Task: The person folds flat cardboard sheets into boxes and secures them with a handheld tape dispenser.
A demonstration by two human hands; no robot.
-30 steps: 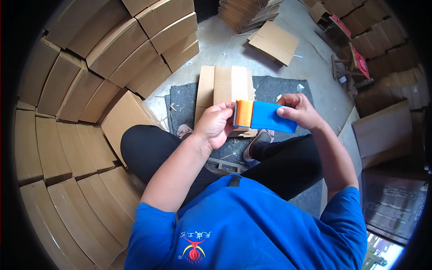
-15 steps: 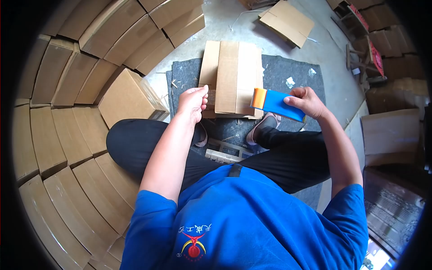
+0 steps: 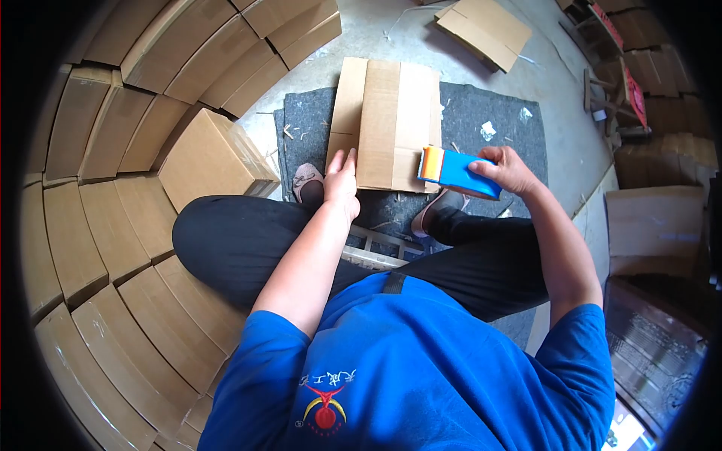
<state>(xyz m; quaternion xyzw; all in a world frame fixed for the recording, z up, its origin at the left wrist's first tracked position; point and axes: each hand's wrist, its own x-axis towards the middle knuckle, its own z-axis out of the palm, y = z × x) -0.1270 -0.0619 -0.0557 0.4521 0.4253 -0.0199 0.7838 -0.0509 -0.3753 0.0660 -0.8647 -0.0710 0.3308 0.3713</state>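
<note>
In front of me a cardboard box point(image 3: 380, 124) stands on a dark grey mat point(image 3: 481, 105), with a flap showing along its left side. My left hand point(image 3: 342, 184) is at the box's near left corner, fingers stretched out along the cardboard and holding nothing. A blue tape dispenser point(image 3: 466, 173) with an orange front end is gripped in my right hand point(image 3: 511, 171). Its orange end is right at the box's near right edge. The fingers under the dispenser are partly hidden.
Stacked cartons point(image 3: 98, 248) line my left side, with a single carton point(image 3: 214, 161) before them. Flattened cardboard point(image 3: 485, 31) lies on the floor ahead. More cartons point(image 3: 654, 225) and a wooden stool point(image 3: 628, 98) are on the right. Scraps litter the mat.
My left hand has gone from a pinch beside the box to stretched fingers against its left side, moving slightly right and nearer me. The dispenser stays in my right hand, barely shifted.
</note>
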